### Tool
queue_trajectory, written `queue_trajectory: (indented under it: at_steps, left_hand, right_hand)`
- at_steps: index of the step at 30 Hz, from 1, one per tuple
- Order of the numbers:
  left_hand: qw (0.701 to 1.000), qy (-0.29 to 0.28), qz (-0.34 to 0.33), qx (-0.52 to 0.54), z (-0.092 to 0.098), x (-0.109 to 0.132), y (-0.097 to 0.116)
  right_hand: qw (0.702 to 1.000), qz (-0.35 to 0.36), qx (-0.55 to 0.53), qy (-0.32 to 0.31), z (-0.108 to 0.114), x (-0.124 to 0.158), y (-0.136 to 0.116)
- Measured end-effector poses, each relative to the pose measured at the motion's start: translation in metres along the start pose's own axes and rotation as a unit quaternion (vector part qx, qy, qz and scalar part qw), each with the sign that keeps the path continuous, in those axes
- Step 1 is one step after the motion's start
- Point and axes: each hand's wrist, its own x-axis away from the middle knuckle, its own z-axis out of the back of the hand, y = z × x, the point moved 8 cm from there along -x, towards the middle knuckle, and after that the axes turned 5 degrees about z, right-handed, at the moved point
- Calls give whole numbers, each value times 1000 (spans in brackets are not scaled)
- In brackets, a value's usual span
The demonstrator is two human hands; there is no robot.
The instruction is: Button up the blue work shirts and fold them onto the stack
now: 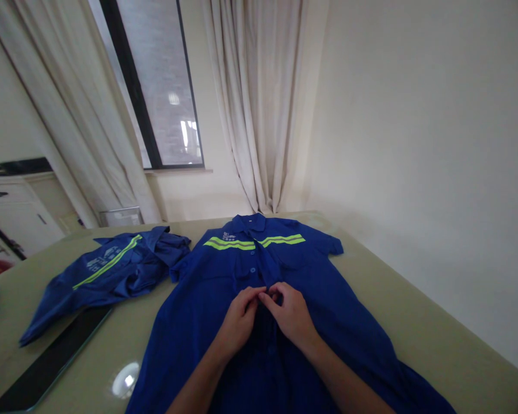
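Observation:
A blue short-sleeved work shirt (328, 299) lies spread front side up, its collar (248, 222) away from me. A yellow-green reflective stripe (282, 240) crosses its chest. Buttons (252, 269) show along the front opening above my hands. Both hands meet at that opening, fingertips nearly touching. My left hand (243, 313) has its fingers closed on the edge of the shirt. On the other side of the opening, my right hand (290, 310) pinches the shirt front between thumb and fingers. Whether a button sits between the fingertips is hidden.
A second blue shirt (125, 267) lies crumpled on the table (99, 356) to the left, over the end of a long black flat object (52, 362). A wall (435, 172) borders the table's right side. Curtains (259, 103) and a window (159, 75) stand beyond.

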Motion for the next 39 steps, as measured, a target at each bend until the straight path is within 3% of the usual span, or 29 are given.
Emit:
queue_trajectory:
  at_steps: [3,7,11,18,28,34,39]
  left_hand:
    - [998,11,-23,-49,6,2,4]
    - [982,53,-2,-183,14,6,4]
    - [959,28,7,-281,6,6,4]
    - [969,27,-23,-244,2,6,15]
    - [935,9,-17,-355,-9,8,16]
    - [959,16,-25,-281,-3,9,21]
    - [972,31,-37,-231,2,8,15]
  right_hand:
    - [999,-33,6,-2,-8,-1,15]
    - [1000,-26,-13,-3,-10,-3,19]
    - [999,-13,-36,-23,-11,-4,15]
    - [999,-5,-22,-42,-18,-1,13]
    - [993,-25,-103,-46,-16,-2,10]
    - [969,-62,-216,-101,-26,-5,21]
    - [972,-15,-215,-95,-23,-8,20]
